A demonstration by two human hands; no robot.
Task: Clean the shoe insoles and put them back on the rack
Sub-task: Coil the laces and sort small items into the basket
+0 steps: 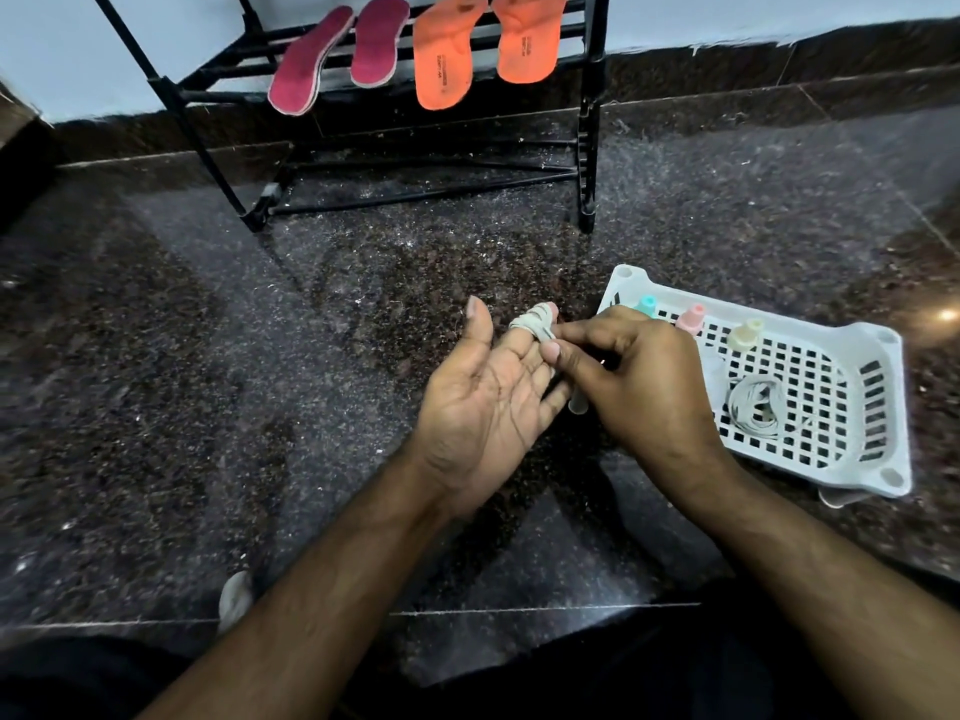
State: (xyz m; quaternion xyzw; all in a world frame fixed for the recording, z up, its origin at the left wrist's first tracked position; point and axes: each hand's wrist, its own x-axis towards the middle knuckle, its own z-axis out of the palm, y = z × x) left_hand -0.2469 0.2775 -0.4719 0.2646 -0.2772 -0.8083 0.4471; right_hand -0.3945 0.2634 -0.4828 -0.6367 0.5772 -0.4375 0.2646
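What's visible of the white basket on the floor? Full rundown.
The white basket looks like plastic, shallow and rectangular, with a grid-perforated base, slotted walls and round corner sockets. It sits flat on the dark speckled floor, right of the hands. Inside lie three small bottles capped teal, pink and yellow, and a coil of white bands.

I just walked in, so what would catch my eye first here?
Two hands at center: the right hand winds a pale strip around a finger of the open left hand. Behind, orange insoles and maroon insoles hang on the black rack.
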